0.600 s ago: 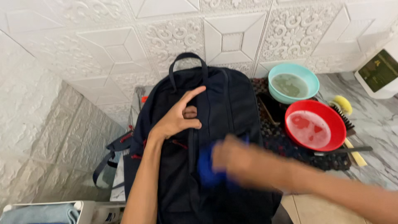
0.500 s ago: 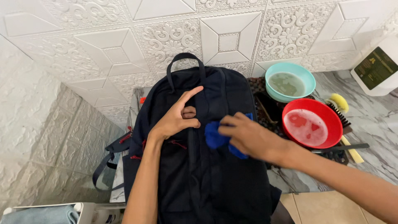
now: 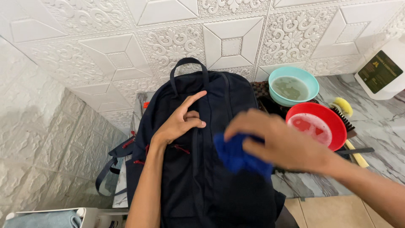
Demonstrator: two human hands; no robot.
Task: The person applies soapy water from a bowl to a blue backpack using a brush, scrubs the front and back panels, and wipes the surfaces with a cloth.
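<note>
A dark navy backpack (image 3: 185, 181) lies flat in front of me, its top handle toward the embossed white wall. My left hand (image 3: 180, 121) presses flat on its upper front beside the zipper, with the index finger stretched out. My right hand (image 3: 278, 141) is blurred with motion over the right side of the backpack and grips a bunched blue cloth (image 3: 237, 157) against the fabric.
A teal bowl (image 3: 311, 88) of cloudy water and a red bowl (image 3: 335, 128) of soapy liquid stand to the right on a marble counter (image 3: 379, 126). A scrub brush (image 3: 344, 116) lies beside them. A white container (image 3: 386, 69) sits far right, and white tiled walls close the left.
My right hand has swept the blue cloth across the backpack, up toward the middle and now out to the right and lower. My left hand has stayed pressed in place.
</note>
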